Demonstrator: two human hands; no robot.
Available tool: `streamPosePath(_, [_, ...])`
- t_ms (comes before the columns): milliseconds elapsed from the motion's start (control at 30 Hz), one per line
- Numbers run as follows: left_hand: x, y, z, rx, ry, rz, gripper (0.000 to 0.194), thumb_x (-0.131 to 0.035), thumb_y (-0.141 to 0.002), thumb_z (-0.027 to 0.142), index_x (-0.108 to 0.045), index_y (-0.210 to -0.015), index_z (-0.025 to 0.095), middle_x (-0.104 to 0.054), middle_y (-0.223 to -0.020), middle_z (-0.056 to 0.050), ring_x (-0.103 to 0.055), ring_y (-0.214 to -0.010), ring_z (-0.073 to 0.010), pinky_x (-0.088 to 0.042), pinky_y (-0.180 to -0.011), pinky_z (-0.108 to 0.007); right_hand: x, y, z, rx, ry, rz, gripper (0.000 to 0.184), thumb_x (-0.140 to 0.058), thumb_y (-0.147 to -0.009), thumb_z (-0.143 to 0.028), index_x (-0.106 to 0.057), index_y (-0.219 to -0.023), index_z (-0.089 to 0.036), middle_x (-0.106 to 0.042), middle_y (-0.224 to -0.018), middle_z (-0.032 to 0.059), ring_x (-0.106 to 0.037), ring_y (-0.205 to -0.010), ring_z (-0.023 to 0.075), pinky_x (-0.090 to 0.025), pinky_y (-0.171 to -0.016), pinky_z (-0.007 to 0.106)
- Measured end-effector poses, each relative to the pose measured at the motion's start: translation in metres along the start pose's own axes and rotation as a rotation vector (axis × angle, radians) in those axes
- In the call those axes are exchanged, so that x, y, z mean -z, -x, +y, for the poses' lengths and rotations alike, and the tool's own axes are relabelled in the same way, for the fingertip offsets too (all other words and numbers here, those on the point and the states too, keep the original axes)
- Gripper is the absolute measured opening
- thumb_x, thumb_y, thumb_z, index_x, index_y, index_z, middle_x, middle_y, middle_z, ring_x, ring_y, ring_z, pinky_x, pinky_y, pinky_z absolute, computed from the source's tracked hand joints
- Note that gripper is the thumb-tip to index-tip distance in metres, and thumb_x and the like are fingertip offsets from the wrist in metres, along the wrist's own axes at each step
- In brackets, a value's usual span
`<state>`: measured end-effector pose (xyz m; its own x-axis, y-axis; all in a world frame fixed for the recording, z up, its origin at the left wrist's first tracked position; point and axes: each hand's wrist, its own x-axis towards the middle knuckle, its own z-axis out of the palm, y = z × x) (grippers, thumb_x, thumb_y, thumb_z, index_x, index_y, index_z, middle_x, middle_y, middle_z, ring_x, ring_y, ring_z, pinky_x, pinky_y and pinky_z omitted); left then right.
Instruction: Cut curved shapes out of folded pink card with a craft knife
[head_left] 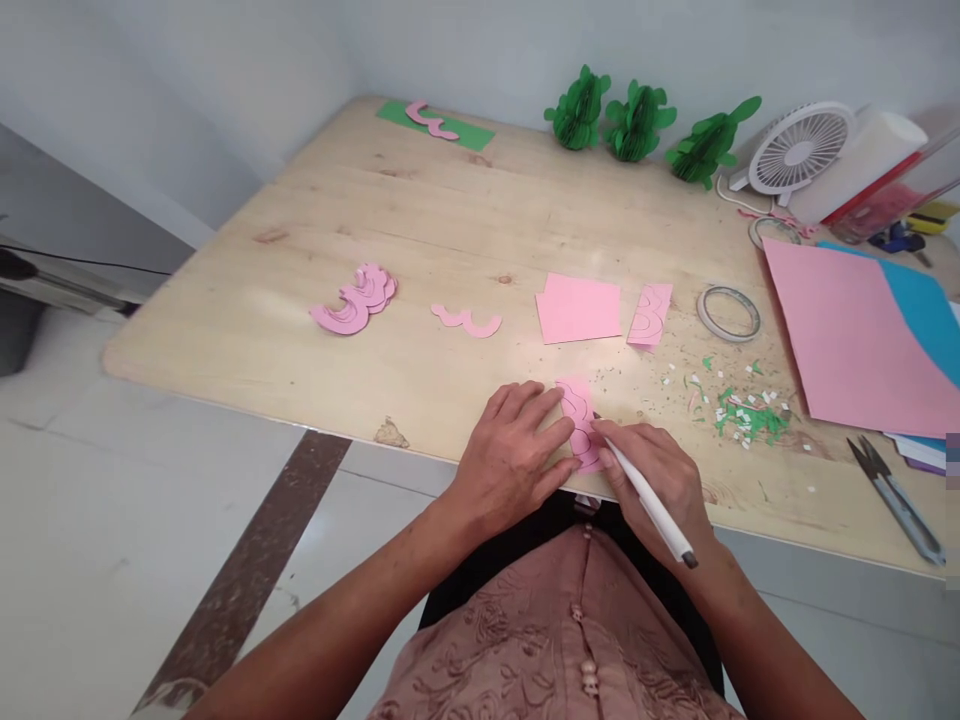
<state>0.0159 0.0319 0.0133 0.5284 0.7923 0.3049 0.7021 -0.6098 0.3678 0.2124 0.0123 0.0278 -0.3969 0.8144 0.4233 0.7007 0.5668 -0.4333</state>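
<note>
Fingers [634,435] of our right hand [660,475] grasp the white pen [650,500], while those of our left hand [514,445], spread, press the curve-marked pink strip [580,405] at the worktop [450,230] edge, with curved pieces [379,285] already cut, another outlined strip [651,315] not yet

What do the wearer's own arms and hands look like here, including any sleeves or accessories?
The left hand and right hand are ungloved, with no rings or watch visible. The left forearm and right forearm are bare; no sleeves show. The dusty-rose blouse has raised, swirling embroidery.
</note>
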Motion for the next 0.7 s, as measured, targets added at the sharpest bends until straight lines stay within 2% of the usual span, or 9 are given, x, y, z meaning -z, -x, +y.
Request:
streamPosePath(233, [0.0009,-0.0007,0.0008,-0.001,-0.010,0.007,0.019,-0.057,-0.089,0.034,-0.061,-0.101,0.019,-0.058,-0.129,-0.009,-0.047,-0.121,-0.0293,-0.040,-0.103,-0.047,-0.0036,0.0028,0.0007,0.072,0.097,0.037,0.026,-0.055,-0.091,-0.011,-0.063,-0.115,-0.014,-0.074,-0.089,0.0103,-0.068,-0.081,0.0213,-0.052,-0.076,0.035])
streamPosePath(533, [0.0056,-0.0001,-0.0003,0.007,-0.002,-0.050,0.019,-0.057,-0.089,0.032,-0.061,-0.103,0.021,-0.056,-0.133,-0.009,-0.045,-0.125,-0.0297,-0.038,-0.106,-0.049,-0.0058,0.0073,0.0053,0.080,0.096,0.026,0.034,-0.053,-0.091,-0.010,-0.059,-0.124,-0.017,-0.074,-0.086,0.0085,-0.067,-0.078,0.0209,-0.052,-0.074,0.035])
streamPosePath(700, [0.0057,0.0007,0.0003,0.030,0.017,-0.037,0.017,-0.055,-0.089,0.030,-0.061,-0.103,0.021,-0.056,-0.134,-0.008,-0.044,-0.126,-0.0301,-0.036,-0.107,-0.050,-0.0077,0.0092,0.0076,0.105,0.100,0.032,0.035,-0.054,-0.091,-0.009,-0.058,-0.125,-0.016,-0.074,-0.093,0.0101,-0.067,-0.083,0.0215,-0.052,-0.076,0.036])
